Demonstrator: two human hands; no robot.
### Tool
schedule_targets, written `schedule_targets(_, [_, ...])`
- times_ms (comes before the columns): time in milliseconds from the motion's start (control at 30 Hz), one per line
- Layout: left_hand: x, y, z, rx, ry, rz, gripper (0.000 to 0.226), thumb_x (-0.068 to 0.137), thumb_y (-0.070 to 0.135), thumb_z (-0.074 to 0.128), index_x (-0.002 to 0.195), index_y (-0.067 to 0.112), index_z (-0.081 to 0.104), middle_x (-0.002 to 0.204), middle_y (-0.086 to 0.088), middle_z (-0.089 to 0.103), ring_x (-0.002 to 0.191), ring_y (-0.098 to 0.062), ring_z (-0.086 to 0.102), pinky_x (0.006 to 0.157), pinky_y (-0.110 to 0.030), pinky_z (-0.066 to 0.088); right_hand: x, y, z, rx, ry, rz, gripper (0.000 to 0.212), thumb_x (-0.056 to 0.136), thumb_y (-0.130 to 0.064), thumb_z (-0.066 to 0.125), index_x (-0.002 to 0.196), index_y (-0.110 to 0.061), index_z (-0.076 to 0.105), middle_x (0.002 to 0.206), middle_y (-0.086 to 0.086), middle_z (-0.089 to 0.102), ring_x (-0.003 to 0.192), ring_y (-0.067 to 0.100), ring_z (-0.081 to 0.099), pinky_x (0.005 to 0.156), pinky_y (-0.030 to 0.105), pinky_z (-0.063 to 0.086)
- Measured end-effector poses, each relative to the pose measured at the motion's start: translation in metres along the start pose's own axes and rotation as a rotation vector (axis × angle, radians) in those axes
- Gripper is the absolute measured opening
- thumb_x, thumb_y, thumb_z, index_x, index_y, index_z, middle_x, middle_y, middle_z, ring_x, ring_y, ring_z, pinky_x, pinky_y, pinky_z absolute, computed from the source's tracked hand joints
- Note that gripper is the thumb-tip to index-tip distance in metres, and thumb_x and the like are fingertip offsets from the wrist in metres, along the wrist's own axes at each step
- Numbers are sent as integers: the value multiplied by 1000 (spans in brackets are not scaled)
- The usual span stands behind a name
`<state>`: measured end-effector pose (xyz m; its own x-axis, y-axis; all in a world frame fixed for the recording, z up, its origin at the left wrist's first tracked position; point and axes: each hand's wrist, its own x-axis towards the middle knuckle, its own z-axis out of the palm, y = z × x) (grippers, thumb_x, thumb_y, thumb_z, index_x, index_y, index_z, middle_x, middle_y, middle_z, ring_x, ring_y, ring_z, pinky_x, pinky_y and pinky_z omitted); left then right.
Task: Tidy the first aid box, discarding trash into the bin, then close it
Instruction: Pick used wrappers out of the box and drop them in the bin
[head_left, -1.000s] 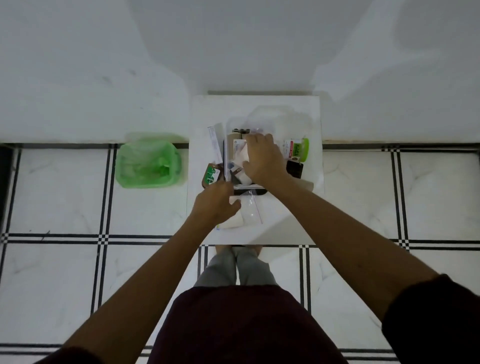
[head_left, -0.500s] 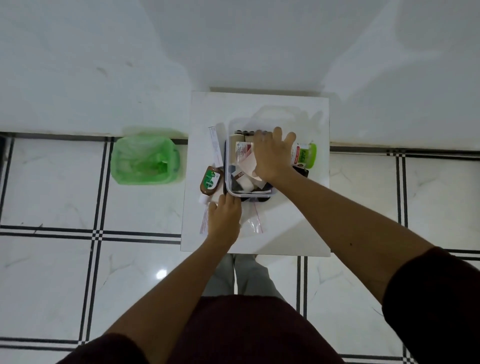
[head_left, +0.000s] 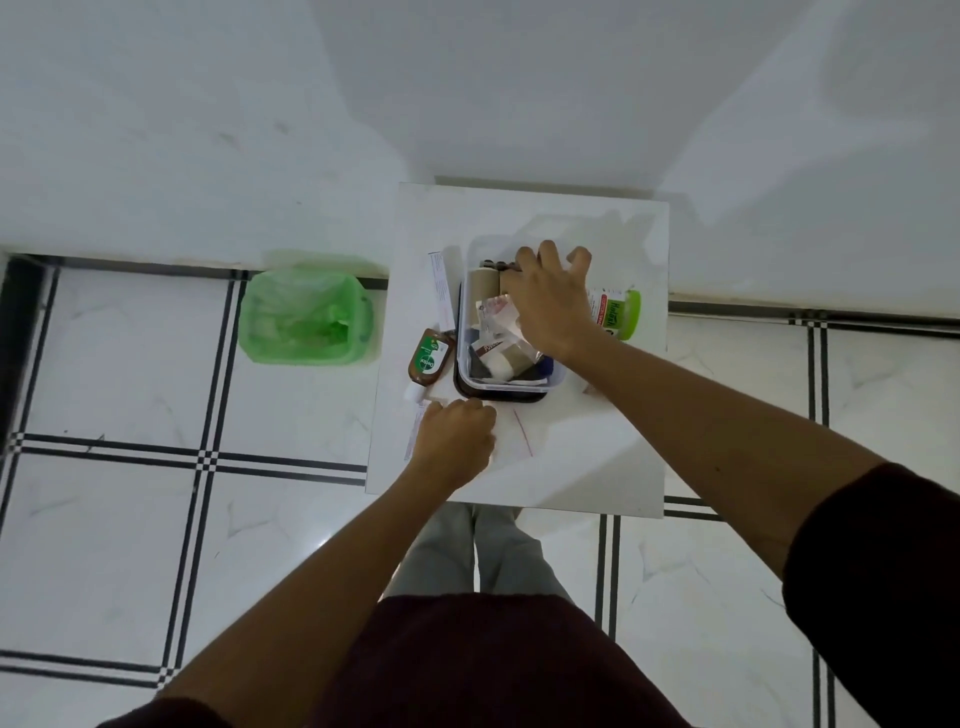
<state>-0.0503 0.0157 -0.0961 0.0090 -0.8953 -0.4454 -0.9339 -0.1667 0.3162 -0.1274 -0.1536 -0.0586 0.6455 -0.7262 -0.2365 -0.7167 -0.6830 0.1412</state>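
Fingers of the right hand (head_left: 545, 299): spread, reaching down over the far half of the first aid box (head_left: 506, 384); whether they grip anything beneath cannot be told. Fingers of the left hand (head_left: 454, 441): curled against the bench (head_left: 597, 467) just in front of the box, over a flat clear packet (head_left: 511, 436); grasp not determinable.

Head view, sole view.

First aid box: clear plastic tub, open, near the centre of the white bench, apparently seated on a dark lid or tray. Contents: tan bandage rolls (head_left: 480, 286) at the far end, loose sachets and wrappers (head_left: 493, 325) mid-box, jumbled.

Outside the box: brown bottle with green label (head_left: 428, 358) lying just left of it; white-and-green bottle (head_left: 615, 312) to the right, beside the right wrist; long white carton (head_left: 440, 291) at the far left.

Bin (head_left: 306, 317): green liner, on the floor left of the bench, well apart from both hands.

Progress, as judged: sorting stage. Several items not yet returned, box contents untidy, lid not fitted. Remaining: discard wrappers, repack, close.
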Motion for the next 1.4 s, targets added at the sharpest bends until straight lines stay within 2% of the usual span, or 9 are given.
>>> schedule_targets(200, [-24,-3,-31,-339,-137,-28,14,85,28,62,84,13,61,86,-4,66,75,-14,54,69,-23,40,-3,8,-20,17,16,27,22,74,-2,62,92,-14,68,104,2,61,113,29,45,96,53,29])
schedule_targets(300, [-41,-14,-57,-588,-7,-99,13,80,22,71,75,13,64,72,5,63,65,-4,55,63,-12,43,-10,13,-36,47,26,73,19,74,-2,61,84,-17,68,91,-1,63,109,28,47,99,56,24])
schedule_targets(400, [-58,-29,-83,-886,162,-240,14,78,14,74,69,9,66,69,-7,68,62,-14,64,62,-26,55,-21,20,-49,83,29,136,13,75,-9,63,77,-21,67,81,-5,56,102,25,48,94,55,26])
schedule_targets(533, [-74,-53,-113,-1148,428,-424,9,78,7,73,71,8,67,64,-11,64,48,-13,59,46,-18,43,-27,26,-69,375,-61,275,10,71,-15,63,63,-20,60,70,-3,60,86,24,53,82,46,28])
schedule_targets(700, [-74,-84,-135,-1258,583,-613,10,79,14,72,81,5,68,63,-8,62,46,-11,56,51,-26,41,-20,8,-102,1182,-126,338,22,67,-16,79,68,-5,61,69,9,58,64,25,58,64,34,46])
schedule_targets(800, [-69,-106,-143,-1270,643,-662,9,79,13,71,82,5,67,66,-8,62,42,-7,56,49,-25,41,-7,-29,-114,1367,-222,373,20,72,-10,78,71,-6,58,64,9,58,52,19,55,49,26,46])
schedule_targets(1067, [-47,-227,-127,-1200,700,-946,14,79,12,69,84,-1,67,56,-6,62,43,-17,61,48,-24,48,83,-162,-85,1294,-270,439,29,69,-7,75,56,-12,50,73,18,69,63,30,66,58,37,55])
schedule_targets(1200, [-22,-310,-110,-1198,614,-1030,13,80,12,68,77,0,65,33,7,56,42,-19,62,63,-35,56,145,-229,-53,1234,-329,503,18,73,-7,71,87,3,67,91,19,70,78,30,67,73,41,57])
schedule_targets(1400, [46,-430,-65,-1225,505,-1112,19,80,9,70,65,8,58,62,-8,60,31,-7,57,45,-20,53,239,-320,44,1215,-455,710,11,75,-2,68,83,0,60,83,15,67,71,27,70,62,34,57])
